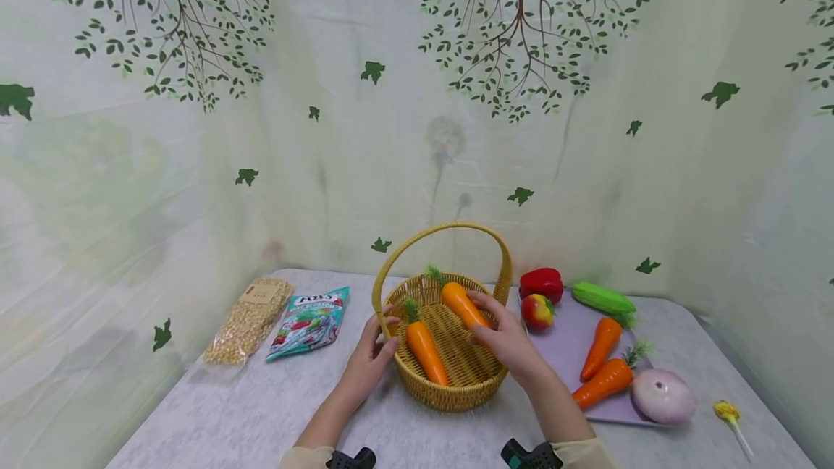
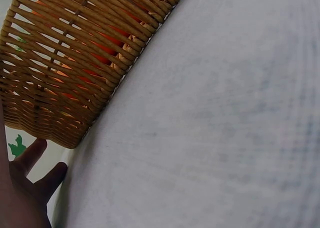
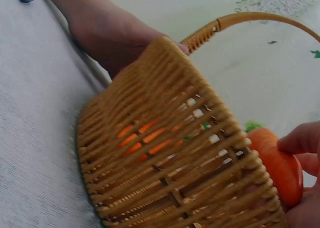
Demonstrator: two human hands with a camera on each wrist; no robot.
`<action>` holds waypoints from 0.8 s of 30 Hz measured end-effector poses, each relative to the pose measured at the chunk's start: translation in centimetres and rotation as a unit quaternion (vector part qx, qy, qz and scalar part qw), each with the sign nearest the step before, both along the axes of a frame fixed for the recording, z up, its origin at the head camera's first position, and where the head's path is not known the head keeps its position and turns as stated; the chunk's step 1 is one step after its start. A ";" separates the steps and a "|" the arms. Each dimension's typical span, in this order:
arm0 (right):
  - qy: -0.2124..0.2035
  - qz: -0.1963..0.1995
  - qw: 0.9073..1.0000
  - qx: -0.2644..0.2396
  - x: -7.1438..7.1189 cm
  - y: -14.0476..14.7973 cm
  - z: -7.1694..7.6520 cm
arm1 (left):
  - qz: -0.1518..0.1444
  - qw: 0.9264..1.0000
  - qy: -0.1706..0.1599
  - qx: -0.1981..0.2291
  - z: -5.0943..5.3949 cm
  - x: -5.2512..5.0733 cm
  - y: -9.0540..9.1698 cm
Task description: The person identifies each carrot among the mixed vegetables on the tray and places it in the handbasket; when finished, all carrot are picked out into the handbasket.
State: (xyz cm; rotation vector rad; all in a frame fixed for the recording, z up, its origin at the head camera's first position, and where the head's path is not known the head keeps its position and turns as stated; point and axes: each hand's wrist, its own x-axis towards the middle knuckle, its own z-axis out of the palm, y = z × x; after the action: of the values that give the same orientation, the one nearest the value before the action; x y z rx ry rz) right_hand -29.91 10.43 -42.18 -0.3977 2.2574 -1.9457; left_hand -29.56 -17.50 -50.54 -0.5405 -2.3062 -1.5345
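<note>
A woven basket (image 1: 449, 400) with an arched handle holds one orange carrot (image 1: 425, 353) at its left side. My left hand (image 1: 368, 360) grips the left rim beside the handle's base, thumb outside. In the left wrist view, two fingers of that hand (image 2: 25, 198) show by the basket's side (image 2: 65, 63). Another carrot (image 1: 461, 302), green top toward the back, is pinched by my right hand (image 1: 508, 339) over the basket's right part. The right wrist view shows this carrot (image 3: 275, 163) at the rim; whether it touches the basket floor, I cannot tell.
Left of the basket lie a bag of kernels (image 1: 250, 320) and a blue-green packet (image 1: 309, 323). On the right, a purple tray (image 1: 560, 346) bears a red pepper (image 1: 542, 284), a red-yellow fruit, a green vegetable, two carrots and an onion (image 1: 663, 396). A lollipop (image 1: 726, 411) lies beyond.
</note>
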 end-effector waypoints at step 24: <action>0.001 0.006 0.996 0.088 -1.4 -3.0 -1.1 | -0.003 1.000 -0.010 0.000 -0.2 0.1 -0.1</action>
State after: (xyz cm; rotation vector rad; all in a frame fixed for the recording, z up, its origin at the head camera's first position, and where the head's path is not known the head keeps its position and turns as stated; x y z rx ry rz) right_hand -31.32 7.44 -43.26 -0.3891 2.3972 -1.7231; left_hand -29.47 -17.58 -50.70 -0.5358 -2.3210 -1.5501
